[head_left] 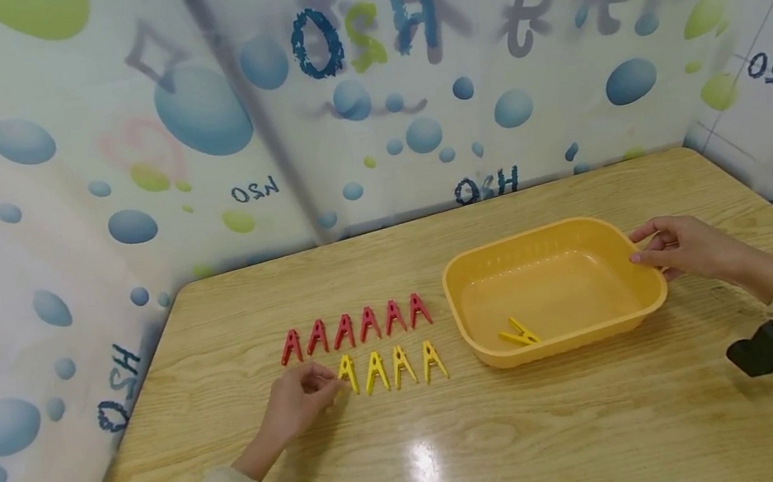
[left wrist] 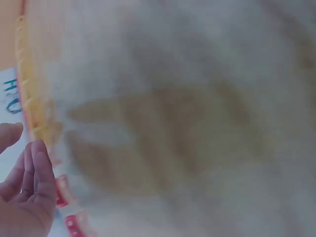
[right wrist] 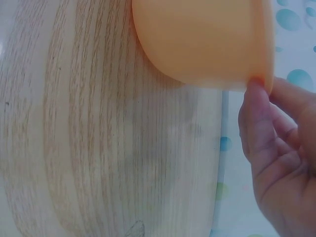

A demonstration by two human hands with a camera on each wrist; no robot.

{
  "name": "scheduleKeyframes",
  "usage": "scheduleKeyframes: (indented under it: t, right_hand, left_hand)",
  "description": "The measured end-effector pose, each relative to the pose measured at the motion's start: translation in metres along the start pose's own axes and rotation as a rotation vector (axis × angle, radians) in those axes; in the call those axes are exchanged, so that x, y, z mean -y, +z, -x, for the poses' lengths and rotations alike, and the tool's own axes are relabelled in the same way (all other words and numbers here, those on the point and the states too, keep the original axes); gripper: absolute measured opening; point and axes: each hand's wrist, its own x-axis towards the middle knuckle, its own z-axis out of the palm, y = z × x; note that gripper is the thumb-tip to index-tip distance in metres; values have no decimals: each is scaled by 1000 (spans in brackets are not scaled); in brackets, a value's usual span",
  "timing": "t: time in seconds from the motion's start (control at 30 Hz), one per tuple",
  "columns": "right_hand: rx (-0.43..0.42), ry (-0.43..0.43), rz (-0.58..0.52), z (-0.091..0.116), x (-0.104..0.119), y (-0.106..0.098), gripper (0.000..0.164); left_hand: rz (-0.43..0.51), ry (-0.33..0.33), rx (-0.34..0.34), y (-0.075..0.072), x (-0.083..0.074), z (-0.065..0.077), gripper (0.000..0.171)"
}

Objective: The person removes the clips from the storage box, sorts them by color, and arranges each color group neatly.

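Observation:
Yellow clothespins [head_left: 375, 372] lie in a row in front of a row of red clothespins [head_left: 343, 331], several of each. My left hand [head_left: 299, 400] is at the leftmost yellow clothespin [head_left: 347, 373], its fingertips right beside it. In the left wrist view, a gap shows between the thumb and fingers of the left hand [left wrist: 29, 192]. My right hand [head_left: 683, 248] pinches the right rim of an orange-yellow plastic basin [head_left: 463, 329]. The right wrist view shows the thumb and fingers of that hand [right wrist: 281, 148] on the rim. One yellow clothespin [head_left: 519, 333] lies inside the basin.
A wooden table [head_left: 536, 435] bears everything. Behind it and at both sides hangs a white curtain [head_left: 358, 153] with blue and green spots and lettering. The basin stands to the right of the clothespin rows.

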Motion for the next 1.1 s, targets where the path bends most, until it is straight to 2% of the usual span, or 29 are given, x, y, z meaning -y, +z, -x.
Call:
scheduleKeyframes:
  t: [0.17,0.27,0.37,0.5,0.67,0.83,1.0,1.1]
  right_hand:
    - [-2,9,1,1,-1,0,51]
    - [-4,13,0,2,-1,-1,52]
    - [-7,12,-3,2,-1,-1,52]
    - [-12,7,4,3,-1,-1,52]
    - [-6,10,16,1,-2,0,52]
    - [-7,14,9,0,-2,1,51]
    - [-3,11,18,-2,0,1,51]
    - [-1,17,16,-2,0,1,50]
  left_hand:
    - [62,68,-53,-10,-14,-9,19]
    - [107,114,-64,-14,-33,-16,20]
    - [139,159,-45,-15,-56,-23,19]
    - [161,251,25,-9,-90,-33,20]
    - [184,435,162,11,-132,-44,19]
    - [160,604,314,42,-161,-57,18]
    - [114,650,428,71,-173,-67,20]
    - [46,652,473,86,-178,-72,21]
